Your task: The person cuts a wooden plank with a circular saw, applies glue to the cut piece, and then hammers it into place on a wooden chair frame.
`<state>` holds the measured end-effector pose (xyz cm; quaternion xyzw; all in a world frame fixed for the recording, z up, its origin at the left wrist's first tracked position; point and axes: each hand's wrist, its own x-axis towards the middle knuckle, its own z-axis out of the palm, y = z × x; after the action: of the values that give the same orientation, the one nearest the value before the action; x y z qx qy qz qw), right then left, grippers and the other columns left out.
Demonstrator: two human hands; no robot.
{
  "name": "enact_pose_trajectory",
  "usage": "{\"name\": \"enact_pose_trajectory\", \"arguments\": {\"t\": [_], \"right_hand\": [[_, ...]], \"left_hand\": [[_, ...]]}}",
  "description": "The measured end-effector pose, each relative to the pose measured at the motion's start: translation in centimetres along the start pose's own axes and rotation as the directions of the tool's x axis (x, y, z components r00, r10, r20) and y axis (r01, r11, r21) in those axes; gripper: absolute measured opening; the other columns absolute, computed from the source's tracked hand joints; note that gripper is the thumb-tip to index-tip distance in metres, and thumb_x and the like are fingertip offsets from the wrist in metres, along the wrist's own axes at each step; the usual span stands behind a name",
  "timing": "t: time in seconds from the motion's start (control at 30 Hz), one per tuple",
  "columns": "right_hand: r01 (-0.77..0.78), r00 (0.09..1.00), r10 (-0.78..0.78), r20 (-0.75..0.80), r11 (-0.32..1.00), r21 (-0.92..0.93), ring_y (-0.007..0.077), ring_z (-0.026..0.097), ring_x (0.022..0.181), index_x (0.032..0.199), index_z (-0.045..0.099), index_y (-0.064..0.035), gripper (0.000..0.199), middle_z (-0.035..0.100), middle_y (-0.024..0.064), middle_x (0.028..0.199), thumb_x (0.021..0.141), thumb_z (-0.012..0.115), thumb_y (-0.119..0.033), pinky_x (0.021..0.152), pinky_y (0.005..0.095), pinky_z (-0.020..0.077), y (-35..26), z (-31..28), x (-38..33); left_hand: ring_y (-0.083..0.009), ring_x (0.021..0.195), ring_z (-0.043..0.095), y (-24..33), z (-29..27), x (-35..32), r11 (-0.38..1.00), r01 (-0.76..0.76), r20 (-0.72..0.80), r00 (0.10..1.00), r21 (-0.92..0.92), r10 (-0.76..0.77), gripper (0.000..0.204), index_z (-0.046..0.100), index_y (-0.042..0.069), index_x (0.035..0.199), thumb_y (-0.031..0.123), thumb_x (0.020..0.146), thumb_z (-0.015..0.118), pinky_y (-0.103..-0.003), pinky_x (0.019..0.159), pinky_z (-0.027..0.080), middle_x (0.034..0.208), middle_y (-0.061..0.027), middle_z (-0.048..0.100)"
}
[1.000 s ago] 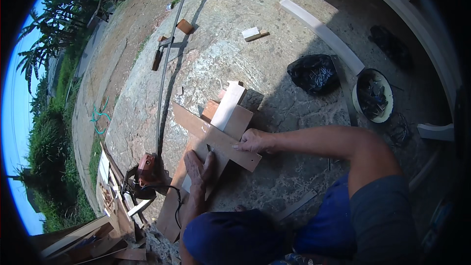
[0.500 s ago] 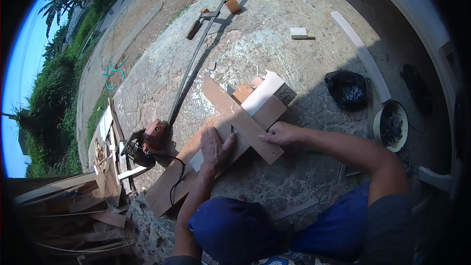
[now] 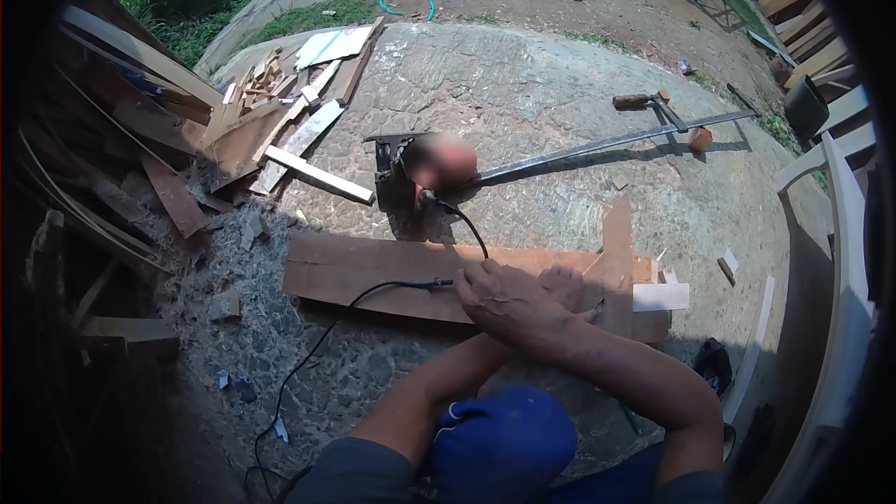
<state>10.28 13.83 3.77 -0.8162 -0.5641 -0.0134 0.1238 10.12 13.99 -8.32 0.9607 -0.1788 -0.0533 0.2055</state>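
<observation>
A long brown board [image 3: 327, 266] lies on the ground before me. A narrower brown strip [image 3: 616, 243] lies across it towards its right end. My left hand [image 3: 562, 286] rests on the board beside that strip, fingers laid out, partly hidden behind my right arm. Crossing over it, my right hand [image 3: 499, 294] is closed around a black power cord [image 3: 397, 286]. This cord runs to a red-and-black power tool [image 3: 443, 163] on the ground just beyond the board. A short pale wood piece [image 3: 663, 296] sits at the right of the crossed strip.
A long bar clamp [image 3: 597, 147] lies beyond the board, stretching right from the power tool. Wood offcuts [image 3: 308, 121] are heaped at the far left. A black bag [image 3: 713, 366] and a long pale strip [image 3: 751, 355] lie at the right.
My view has swung left. My right hand has let go of the crossing strip, moved left over my left arm and taken hold of the power cord. My left hand stays on the board.
</observation>
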Motion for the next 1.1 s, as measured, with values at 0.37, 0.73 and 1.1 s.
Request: {"name": "enact_pose_trajectory", "arguments": {"t": [0.37,0.73,1.1], "right_hand": [[0.334,0.865,-0.065,0.498,0.815,-0.473,0.0274,0.066,0.103,0.098,0.075,-0.0003,0.022,0.069,0.0169,0.112,0.089,0.062,-0.015,0.081,0.0383,0.0500,2.6,12.4,19.0],[0.238,0.697,0.211,0.685,0.833,-0.499,0.0199,0.067,0.105,0.110,0.075,-0.0142,0.022,0.074,0.0032,0.106,0.091,0.063,-0.018,0.080,0.0383,0.0482,8.0,21.0,22.6],[-0.075,0.829,0.165,0.534,0.980,-0.186,0.0279,0.075,0.097,0.111,0.076,-0.0158,0.031,0.077,0.0068,0.105,0.080,0.075,-0.014,0.074,0.0447,0.0607,10.2,-3.4,24.8]], "left_hand": [[-0.0307,0.110,0.058,-1.1,6.5,-1.5,0.978,-0.201,-0.301,0.938,-0.059,0.174,0.058,0.057,-0.004,0.122,0.046,0.093,0.057,-0.043,0.096,0.045,0.119,-0.0193,0.060],[-0.0288,0.108,0.059,-0.4,5.1,-1.9,0.953,-0.226,-0.263,0.950,-0.202,0.170,0.056,0.060,0.000,0.117,0.049,0.090,0.061,-0.043,0.093,0.046,0.117,-0.0166,0.060],[-0.0271,0.105,0.059,-1.3,1.7,0.1,0.977,-0.097,-0.068,0.994,-0.189,0.086,0.059,0.063,0.003,0.112,0.055,0.083,0.067,-0.042,0.090,0.047,0.113,-0.0135,0.061]]}}
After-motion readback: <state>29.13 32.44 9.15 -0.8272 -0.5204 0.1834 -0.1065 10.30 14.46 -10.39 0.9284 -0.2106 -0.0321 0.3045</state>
